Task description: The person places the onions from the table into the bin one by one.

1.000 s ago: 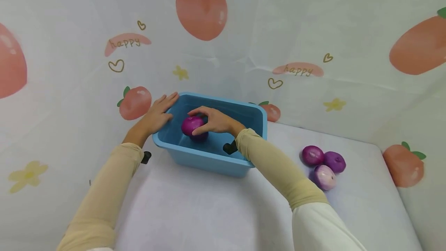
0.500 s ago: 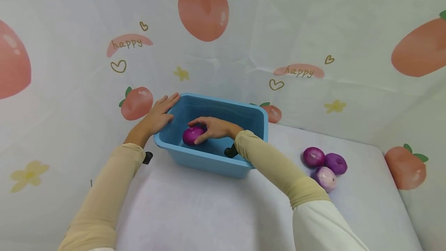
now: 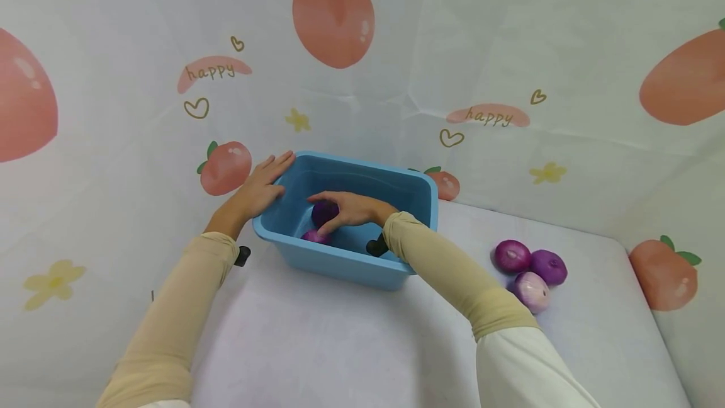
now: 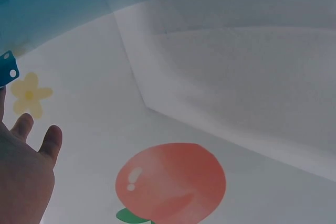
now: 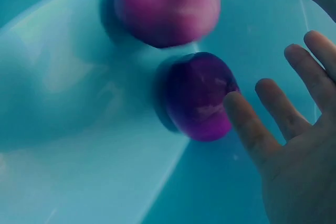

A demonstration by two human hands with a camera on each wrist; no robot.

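A blue plastic bin (image 3: 345,269) stands on the white surface. Over its left rim lies my left hand (image 3: 256,191), fingers stretched along the edge. Inside the bin, my right hand (image 3: 358,209) hovers with its fingers spread and nothing gripped. Two onions lie below it: a dark purple one (image 3: 324,213) and a brighter magenta one (image 3: 314,237), partly hidden by the bin's front wall. From the right wrist, one fingertip overlaps the dark onion (image 5: 202,98), while the magenta onion (image 5: 168,6) lies farther off. The left wrist view shows only part of the left hand (image 4: 26,166).
To the right of the bin, three onions sit close together: a magenta one (image 3: 512,255), a purple one (image 3: 549,267) and a pale, partly peeled one (image 3: 531,291). A white cloth backdrop (image 3: 396,36) printed with fruit rises close behind the bin.
My right hand has lowered the magenta onion into the bin and let it go; it now lies toward the front wall, with the darker onion showing behind it. My left hand stays on the rim.
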